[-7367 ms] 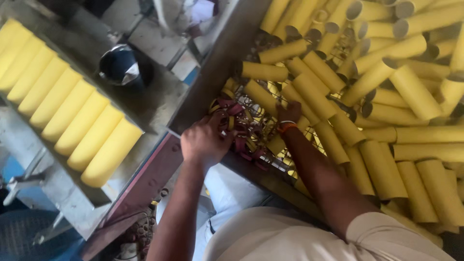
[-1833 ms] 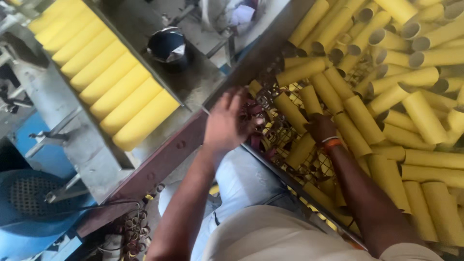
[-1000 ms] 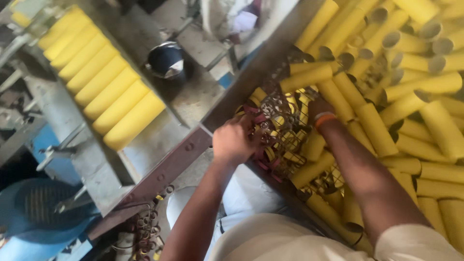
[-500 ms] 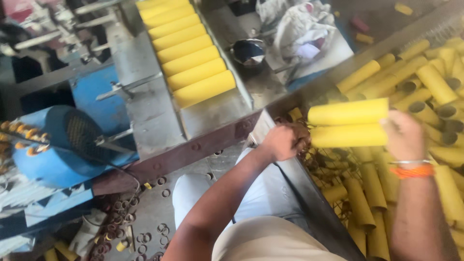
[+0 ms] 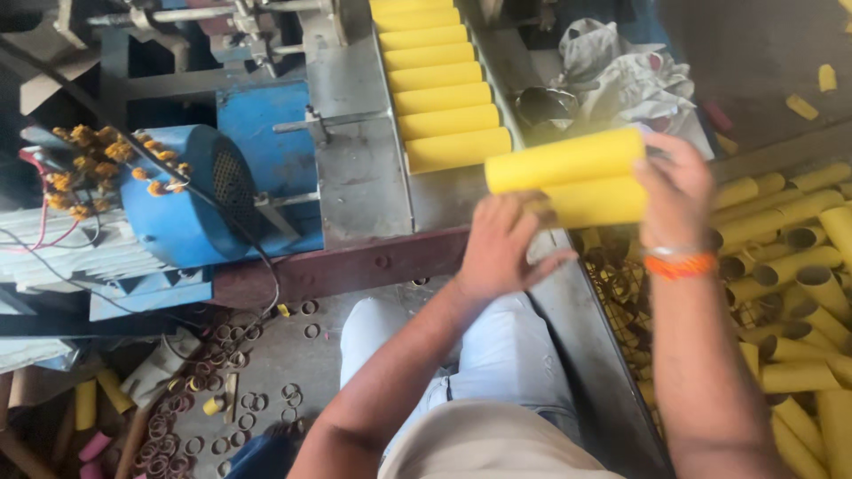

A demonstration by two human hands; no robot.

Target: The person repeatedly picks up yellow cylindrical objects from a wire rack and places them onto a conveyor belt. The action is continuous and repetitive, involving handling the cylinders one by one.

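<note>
A grey metal worktop (image 5: 359, 168) fills the upper middle of the view, with a dark red steel beam (image 5: 355, 266) along its near edge. On it lies a row of yellow tubes (image 5: 442, 84), side by side and touching, running away from the person. To the left stands a blue motor (image 5: 182, 208) with a vented end cap, a string of orange flowers (image 5: 106, 155) draped over its top and a black cable hanging past it. On the right, a wire-mesh bin (image 5: 621, 293) holds a loose heap of hollow yellow tubes (image 5: 799, 284), lying at all angles. Behind the bin's far edge sits a crumpled grey cloth (image 5: 621, 75).

The person's legs in pale trousers (image 5: 479, 355) show between the beam and the bin. The floor (image 5: 266, 372) at lower left is strewn with small cut rings (image 5: 248, 399) and a few short tube offcuts.

Two yellow tubes (image 5: 568, 177) are held level, one stacked on the other, in the air above the gap between the worktop and the bin. The left hand (image 5: 506, 248) presses against their near left end from below, fingers spread. The right hand (image 5: 674, 191), with an orange band (image 5: 679, 264) at the wrist, is clamped on their right end, fingers curled over the top. The hands are apart, one at each end of the pair.
</note>
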